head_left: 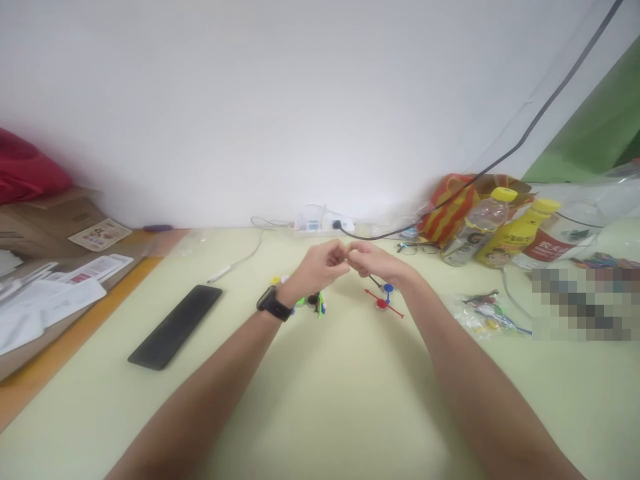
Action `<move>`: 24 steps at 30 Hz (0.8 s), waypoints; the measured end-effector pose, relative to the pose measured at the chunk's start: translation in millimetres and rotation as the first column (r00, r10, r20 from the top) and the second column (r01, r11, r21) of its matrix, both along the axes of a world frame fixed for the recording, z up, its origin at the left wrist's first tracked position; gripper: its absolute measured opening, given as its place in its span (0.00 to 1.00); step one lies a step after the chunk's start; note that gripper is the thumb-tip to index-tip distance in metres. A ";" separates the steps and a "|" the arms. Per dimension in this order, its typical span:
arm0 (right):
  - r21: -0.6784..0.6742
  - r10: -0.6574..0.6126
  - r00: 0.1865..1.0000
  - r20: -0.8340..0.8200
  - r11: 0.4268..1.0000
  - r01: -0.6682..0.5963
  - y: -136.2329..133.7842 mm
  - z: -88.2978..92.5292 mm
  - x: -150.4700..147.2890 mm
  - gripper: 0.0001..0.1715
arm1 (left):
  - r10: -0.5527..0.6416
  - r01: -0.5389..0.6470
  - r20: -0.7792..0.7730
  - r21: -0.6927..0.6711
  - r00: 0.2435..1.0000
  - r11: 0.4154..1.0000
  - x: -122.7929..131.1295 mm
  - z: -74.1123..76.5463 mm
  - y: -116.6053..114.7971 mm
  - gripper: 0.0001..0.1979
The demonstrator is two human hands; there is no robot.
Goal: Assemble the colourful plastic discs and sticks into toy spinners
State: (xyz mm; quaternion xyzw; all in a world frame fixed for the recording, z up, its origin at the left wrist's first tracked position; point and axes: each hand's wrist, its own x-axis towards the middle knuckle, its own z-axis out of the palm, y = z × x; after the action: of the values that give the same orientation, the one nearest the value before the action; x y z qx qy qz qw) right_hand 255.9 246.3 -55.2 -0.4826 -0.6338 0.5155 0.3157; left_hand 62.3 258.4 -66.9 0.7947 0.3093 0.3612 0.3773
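My left hand (323,265) and my right hand (373,260) meet fingertip to fingertip above the pale green table (320,400). Both are closed in a pinch on something small that I cannot make out. A black watch (274,304) sits on my left wrist. Beneath the left hand lies a small toy assembly of green, yellow, black and blue pieces (313,302). Below the right hand lies a red rod with red and blue wheels (384,301).
A black flat case (175,327) lies left of my arms. A white power strip (320,223) and cables sit by the wall. Bottles (510,233), glasses (415,248) and a clear bag of coloured parts (487,313) stand at right. Papers and a box (50,280) lie far left.
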 end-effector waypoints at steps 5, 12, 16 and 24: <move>0.112 -0.146 0.853 0.502 0.988 0.103 9.2 -11.8 11.9 0.20 | -0.045 0.047 -0.086 0.019 0.995 0.999 3.2 -2.7 -5.9 0.04; 0.067 -0.045 0.706 0.707 0.998 -0.003 8.2 -5.8 28.9 0.15 | -0.078 0.155 -0.367 0.185 0.927 0.970 3.1 -21.4 -5.8 0.05; -0.173 0.226 0.558 0.798 0.974 -0.147 -3.3 12.7 28.2 0.11 | 0.043 0.097 -0.470 0.271 0.882 0.958 -3.3 -29.0 0.5 0.05; -0.360 0.407 0.428 0.807 0.913 -0.190 -8.9 19.4 20.1 0.07 | 0.115 0.070 -0.496 0.338 0.861 0.938 -23.1 -12.1 12.5 0.14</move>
State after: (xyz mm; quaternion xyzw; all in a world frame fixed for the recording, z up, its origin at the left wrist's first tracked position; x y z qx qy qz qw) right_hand 275.9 237.4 -35.9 -0.5853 -0.7210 0.3130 -0.1990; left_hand 39.2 270.9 -79.0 0.9114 0.3390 0.1916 0.1330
